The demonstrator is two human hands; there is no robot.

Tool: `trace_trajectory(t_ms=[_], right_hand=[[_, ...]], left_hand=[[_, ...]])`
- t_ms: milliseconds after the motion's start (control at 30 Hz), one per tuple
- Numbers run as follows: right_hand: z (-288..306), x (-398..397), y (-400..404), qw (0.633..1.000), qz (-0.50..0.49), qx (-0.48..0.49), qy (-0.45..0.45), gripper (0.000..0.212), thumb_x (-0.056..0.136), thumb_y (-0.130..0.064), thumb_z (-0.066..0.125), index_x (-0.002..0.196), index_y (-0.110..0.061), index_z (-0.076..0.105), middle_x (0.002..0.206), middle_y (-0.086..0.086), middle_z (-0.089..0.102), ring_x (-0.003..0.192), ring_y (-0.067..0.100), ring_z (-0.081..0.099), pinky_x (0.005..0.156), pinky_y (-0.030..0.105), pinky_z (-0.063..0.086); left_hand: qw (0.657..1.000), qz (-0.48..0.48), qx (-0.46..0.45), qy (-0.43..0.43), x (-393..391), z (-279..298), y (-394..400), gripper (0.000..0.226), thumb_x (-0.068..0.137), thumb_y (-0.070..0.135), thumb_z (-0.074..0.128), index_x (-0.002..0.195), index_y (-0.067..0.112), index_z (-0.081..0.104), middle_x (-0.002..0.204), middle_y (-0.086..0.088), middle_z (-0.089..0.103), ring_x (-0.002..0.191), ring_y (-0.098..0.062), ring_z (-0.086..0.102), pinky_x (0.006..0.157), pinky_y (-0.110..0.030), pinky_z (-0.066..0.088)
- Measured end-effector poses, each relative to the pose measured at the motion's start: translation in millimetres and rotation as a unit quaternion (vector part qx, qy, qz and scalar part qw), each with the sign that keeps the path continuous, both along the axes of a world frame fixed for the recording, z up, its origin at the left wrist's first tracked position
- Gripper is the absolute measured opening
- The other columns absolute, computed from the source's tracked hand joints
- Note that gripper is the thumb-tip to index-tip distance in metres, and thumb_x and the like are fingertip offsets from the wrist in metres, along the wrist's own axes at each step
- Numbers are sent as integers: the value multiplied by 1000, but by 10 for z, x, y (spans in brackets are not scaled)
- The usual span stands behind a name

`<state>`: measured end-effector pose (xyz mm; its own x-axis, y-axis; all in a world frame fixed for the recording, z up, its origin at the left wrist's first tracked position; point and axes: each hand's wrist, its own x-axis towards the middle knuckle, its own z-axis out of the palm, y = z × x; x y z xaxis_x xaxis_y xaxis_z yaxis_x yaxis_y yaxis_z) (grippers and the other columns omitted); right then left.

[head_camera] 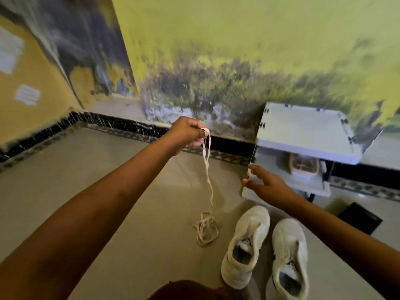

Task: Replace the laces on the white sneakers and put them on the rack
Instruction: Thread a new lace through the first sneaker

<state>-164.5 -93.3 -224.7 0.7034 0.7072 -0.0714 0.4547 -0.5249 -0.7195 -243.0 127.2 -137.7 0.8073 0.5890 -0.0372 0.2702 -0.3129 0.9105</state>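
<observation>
Two white sneakers stand side by side on the floor at the lower right, the left one (pixel 246 245) and the right one (pixel 289 256), both without laces. My left hand (pixel 187 132) is raised and pinches a cream lace (pixel 207 165) that hangs down from it. A second lace (pixel 205 231) lies in a loose pile on the floor left of the sneakers. My right hand (pixel 265 184) reaches with spread fingers to the left edge of the white rack (pixel 303 131), fingertips touching its lower shelf.
The rack stands against a stained yellow wall with a black skirting. A small basket (pixel 304 166) sits on its lower shelf. A black flat object (pixel 360 217) lies on the floor right of the rack. My knee shows at the bottom edge.
</observation>
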Motion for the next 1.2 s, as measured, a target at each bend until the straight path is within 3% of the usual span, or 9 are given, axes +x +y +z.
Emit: trace_trajectory(t_ms=[167, 267, 367, 500, 600, 700, 933, 1133, 1200], right_hand=[[580, -57, 194, 998, 9, 61, -12, 60, 91, -30, 59, 144, -16, 34, 143, 9, 44, 129, 23, 45, 99, 24, 35], [788, -121, 387, 994, 34, 108, 7, 71, 85, -36, 67, 144, -20, 32, 145, 6, 42, 131, 24, 43, 108, 38, 37], [955, -239, 617, 980, 75, 167, 82, 85, 80, -37, 71, 148, -23, 22, 152, 0, 31, 139, 19, 31, 104, 28, 33], [1000, -361, 873, 957, 116, 202, 171, 64, 90, -33, 61, 145, -19, 32, 146, 0, 39, 131, 18, 40, 100, 28, 35], [891, -342, 837, 965, 97, 181, 164, 24, 99, -27, 44, 107, -19, 65, 123, 2, 58, 114, 16, 52, 98, 29, 39], [816, -205, 594, 974, 45, 162, 155, 33, 100, -19, 39, 83, -16, 66, 100, 3, 63, 97, 17, 56, 82, 24, 42], [794, 94, 322, 966, 36, 159, 200, 24, 99, -31, 42, 118, -22, 54, 123, -1, 59, 115, 18, 52, 91, 30, 38], [917, 11, 607, 953, 57, 228, 193, 61, 96, -35, 50, 147, -19, 21, 136, -8, 37, 121, 11, 40, 98, 26, 30], [889, -11, 658, 953, 68, 227, 190, 53, 97, -38, 45, 143, -17, 30, 137, -6, 42, 122, 12, 41, 99, 26, 32]], left_hand=[[996, -8, 51, -70, -141, 953, -138, 8, 88, -1, 60, 95, -4, 63, 76, -13, 60, 59, -14, 56, 58, -18, 54], [992, -16, 43, -120, -209, 1344, -250, 8, 87, -1, 61, 94, -3, 61, 72, -13, 59, 54, -13, 55, 57, -19, 54], [986, -35, 20, -160, -247, 1577, -359, 4, 87, -1, 61, 84, 2, 63, 68, -10, 58, 46, -7, 55, 53, -15, 53], [977, -37, -11, -209, -218, 1721, -450, 13, 87, -2, 60, 76, 6, 63, 70, -8, 60, 55, -11, 55, 56, -16, 54], [961, -4, -16, -275, -180, 1782, -420, 15, 87, 0, 59, 75, 8, 64, 69, -8, 60, 54, -13, 54, 62, -19, 55], [944, 36, -52, -324, -168, 1788, -316, 15, 87, 1, 59, 75, 7, 63, 70, -9, 58, 58, -17, 53, 66, -22, 55], [948, 34, -107, -299, 36, 1570, -401, 15, 87, -1, 57, 75, 6, 62, 72, -10, 58, 58, -16, 54, 60, -18, 55], [958, -24, -72, -277, 174, 1609, -613, 14, 88, 1, 57, 77, 6, 63, 72, -8, 60, 57, -14, 55, 59, -16, 55], [956, -33, -73, -283, 181, 1685, -635, 13, 88, 1, 57, 77, 6, 63, 72, -8, 60, 57, -14, 56, 58, -16, 54]])
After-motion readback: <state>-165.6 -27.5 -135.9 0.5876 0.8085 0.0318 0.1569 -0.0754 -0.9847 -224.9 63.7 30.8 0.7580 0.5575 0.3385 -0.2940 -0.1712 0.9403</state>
